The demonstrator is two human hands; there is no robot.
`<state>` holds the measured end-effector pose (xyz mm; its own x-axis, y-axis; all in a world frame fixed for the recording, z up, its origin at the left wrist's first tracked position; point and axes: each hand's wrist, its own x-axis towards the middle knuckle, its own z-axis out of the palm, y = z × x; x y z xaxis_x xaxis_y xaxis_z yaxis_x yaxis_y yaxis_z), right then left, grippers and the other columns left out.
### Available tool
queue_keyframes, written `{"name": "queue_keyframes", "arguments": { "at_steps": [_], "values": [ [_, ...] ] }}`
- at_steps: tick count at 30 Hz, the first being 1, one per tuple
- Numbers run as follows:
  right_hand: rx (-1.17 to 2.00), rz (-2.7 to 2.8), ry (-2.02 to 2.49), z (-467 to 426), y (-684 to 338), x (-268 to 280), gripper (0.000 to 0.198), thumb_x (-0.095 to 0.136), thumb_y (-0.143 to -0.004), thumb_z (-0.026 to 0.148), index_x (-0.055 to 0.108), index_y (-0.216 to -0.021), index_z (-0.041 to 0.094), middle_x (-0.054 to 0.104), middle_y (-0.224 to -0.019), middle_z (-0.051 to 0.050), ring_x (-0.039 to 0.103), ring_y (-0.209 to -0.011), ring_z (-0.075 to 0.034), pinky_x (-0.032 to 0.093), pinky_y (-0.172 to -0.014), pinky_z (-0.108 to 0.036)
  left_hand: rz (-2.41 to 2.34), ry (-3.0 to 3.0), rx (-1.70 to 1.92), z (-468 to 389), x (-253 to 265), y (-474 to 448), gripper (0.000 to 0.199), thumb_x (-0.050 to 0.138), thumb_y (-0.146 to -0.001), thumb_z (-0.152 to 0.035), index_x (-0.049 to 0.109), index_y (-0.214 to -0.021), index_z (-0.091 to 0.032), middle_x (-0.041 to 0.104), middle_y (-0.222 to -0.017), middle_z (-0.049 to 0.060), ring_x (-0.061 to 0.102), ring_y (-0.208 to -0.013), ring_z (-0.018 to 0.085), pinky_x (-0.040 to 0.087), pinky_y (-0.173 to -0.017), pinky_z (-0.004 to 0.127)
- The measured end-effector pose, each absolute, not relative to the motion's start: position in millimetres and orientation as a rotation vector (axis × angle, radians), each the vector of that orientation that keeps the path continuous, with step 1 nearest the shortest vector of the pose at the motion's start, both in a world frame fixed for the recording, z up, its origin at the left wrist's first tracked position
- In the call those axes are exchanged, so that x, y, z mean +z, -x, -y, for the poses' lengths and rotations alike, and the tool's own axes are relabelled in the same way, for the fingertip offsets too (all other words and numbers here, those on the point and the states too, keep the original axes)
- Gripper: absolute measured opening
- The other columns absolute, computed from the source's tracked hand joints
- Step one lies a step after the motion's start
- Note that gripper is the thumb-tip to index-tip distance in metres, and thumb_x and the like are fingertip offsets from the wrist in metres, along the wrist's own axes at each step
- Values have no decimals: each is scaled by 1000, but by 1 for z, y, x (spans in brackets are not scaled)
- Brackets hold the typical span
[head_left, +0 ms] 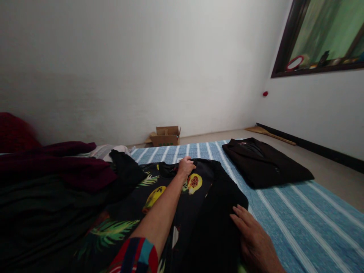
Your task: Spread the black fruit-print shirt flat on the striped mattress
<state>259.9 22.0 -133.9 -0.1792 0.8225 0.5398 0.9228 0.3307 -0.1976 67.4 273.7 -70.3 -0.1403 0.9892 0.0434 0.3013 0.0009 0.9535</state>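
A black shirt with a fruit and leaf print [159,197] lies spread on a blue striped mat [298,216]. My left hand [186,167] reaches forward and grips the shirt's far edge near the collar. My right hand [254,237] rests flat with fingers apart on the shirt's folded black side, near the mat. A folded dark garment [264,163] lies on the mat to the right, apart from both hands.
A pile of dark and maroon clothes [57,170] sits at the left. A small open cardboard box [166,135] stands by the white wall. A dark-framed window [321,38] is at the upper right, with bare floor [327,167] beyond the mat.
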Motion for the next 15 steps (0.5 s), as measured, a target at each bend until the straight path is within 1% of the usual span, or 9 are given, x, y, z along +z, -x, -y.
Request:
{"name": "queue_keyframes", "arguments": {
  "at_steps": [4, 7, 10, 13, 15],
  "values": [
    [-193, 2019, 1525, -22, -260, -135, 59, 34, -63, -2, 65, -110, 16, 57, -125, -10, 48, -120, -25, 47, -94, -43, -1517, -1370, 1136, -272, -68, -66, 71, 67, -45, 0, 57, -114, -13, 68, -80, 1, 61, -72, 16, 47, -63, 23],
    [-208, 2003, 1538, -21, -260, -134, 58, 36, -63, -1, 65, -109, 19, 58, -123, -7, 48, -120, -23, 47, -95, -41, -1583, -1316, 1083, -274, -63, -66, 75, 71, -48, -10, 52, -120, -10, 67, -96, 10, 63, -77, 21, 47, -62, 26],
    [-243, 1999, 1492, -22, -261, -134, 54, 35, -66, 1, 66, -108, 17, 60, -121, -9, 51, -117, -24, 49, -92, -42, -1643, -1263, 1059, -276, -59, -67, 81, 74, -49, -16, 48, -124, -6, 60, -114, 19, 61, -91, 28, 47, -65, 30],
    [-245, 1981, 1463, -22, -261, -135, 52, 36, -68, 2, 66, -107, 17, 60, -120, -10, 51, -117, -25, 49, -91, -43, -1657, -1247, 1076, -277, -59, -69, 87, 75, -46, -13, 45, -127, -7, 53, -124, 20, 55, -106, 31, 46, -72, 31],
    [-231, 1966, 1482, -22, -261, -136, 52, 37, -68, 2, 66, -108, 19, 60, -121, -8, 50, -118, -24, 48, -93, -42, -1631, -1249, 1102, -276, -61, -70, 90, 75, -46, -11, 42, -130, -9, 53, -124, 18, 54, -107, 30, 46, -74, 30]
  ]
}}
